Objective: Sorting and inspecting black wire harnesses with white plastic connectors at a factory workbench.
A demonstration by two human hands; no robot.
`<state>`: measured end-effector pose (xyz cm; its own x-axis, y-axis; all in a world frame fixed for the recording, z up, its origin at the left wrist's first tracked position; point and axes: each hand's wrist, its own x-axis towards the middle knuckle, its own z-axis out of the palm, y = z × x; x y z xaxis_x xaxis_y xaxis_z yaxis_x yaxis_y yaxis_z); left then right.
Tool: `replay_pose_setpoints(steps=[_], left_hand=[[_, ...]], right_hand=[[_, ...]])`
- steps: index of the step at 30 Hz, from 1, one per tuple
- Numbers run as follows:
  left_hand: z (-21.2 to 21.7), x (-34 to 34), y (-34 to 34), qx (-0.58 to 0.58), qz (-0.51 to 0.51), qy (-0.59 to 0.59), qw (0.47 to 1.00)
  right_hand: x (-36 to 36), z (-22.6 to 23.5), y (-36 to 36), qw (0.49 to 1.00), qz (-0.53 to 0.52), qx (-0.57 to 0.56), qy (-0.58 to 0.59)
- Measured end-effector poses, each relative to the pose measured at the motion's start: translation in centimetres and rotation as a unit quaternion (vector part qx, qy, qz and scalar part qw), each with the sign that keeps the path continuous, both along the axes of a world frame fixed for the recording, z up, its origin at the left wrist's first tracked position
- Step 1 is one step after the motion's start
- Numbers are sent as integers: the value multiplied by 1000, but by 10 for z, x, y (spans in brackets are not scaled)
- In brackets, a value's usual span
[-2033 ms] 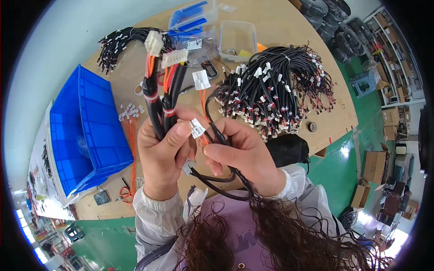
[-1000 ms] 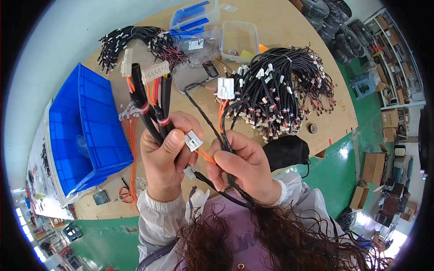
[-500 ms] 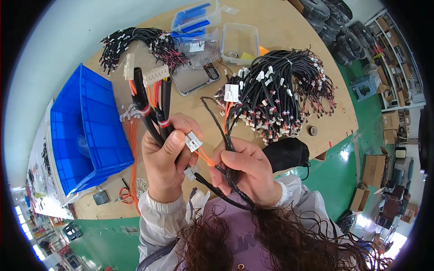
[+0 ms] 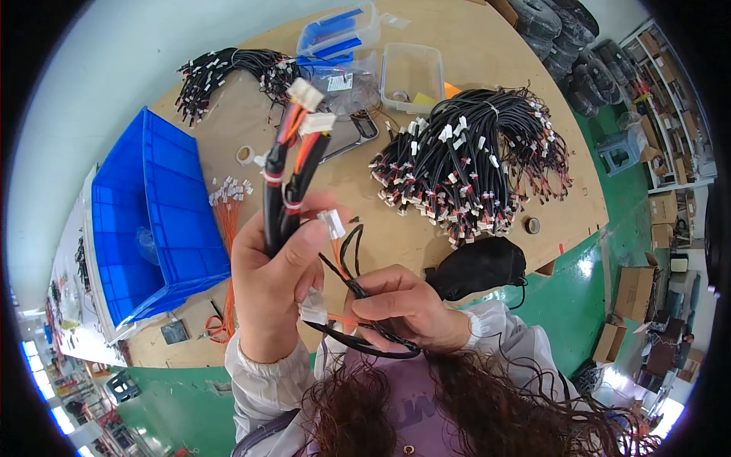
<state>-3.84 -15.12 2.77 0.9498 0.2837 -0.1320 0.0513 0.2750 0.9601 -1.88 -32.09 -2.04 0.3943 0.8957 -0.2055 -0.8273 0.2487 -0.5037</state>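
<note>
My right hand (image 4: 407, 306) is pinching thin black-wrapped wires (image 4: 354, 287) and my left hand (image 4: 268, 283) is gripping thick black cables (image 4: 272, 209) upright above the counter (image 4: 487, 53), while a cable heap (image 4: 472, 160) is lying beyond, near a clear box (image 4: 441, 76).

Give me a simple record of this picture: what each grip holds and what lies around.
Left grip: closed around thick black cables; white connectors at their upper ends
Right grip: pinching a thin black cable
At left thumb tip: small white connector
Left side: blue bin, orange wire bundle
Right side: black cable pile, black pouch
</note>
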Motion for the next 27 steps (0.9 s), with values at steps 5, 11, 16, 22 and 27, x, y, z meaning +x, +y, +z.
replay_pose_setpoints(steps=[5,11,16,22,27], left_hand=[[0,-4,2,-18,-13,26,999],[8,-7,-2,5,20,36,999],[6,-8,-1,-24,44,43,998],[-3,-8,8,-24,9,12,1000],[-13,-10,16,-59,-59,-81,993]], right_hand=[[0,-8,1,997,24,31,65],[4,-9,-3,987,72,63,127],[1,-20,-2,971,57,159,168],[1,-14,-4,984,12,125,128],[-3,-5,-6,999,-50,-12,-8]])
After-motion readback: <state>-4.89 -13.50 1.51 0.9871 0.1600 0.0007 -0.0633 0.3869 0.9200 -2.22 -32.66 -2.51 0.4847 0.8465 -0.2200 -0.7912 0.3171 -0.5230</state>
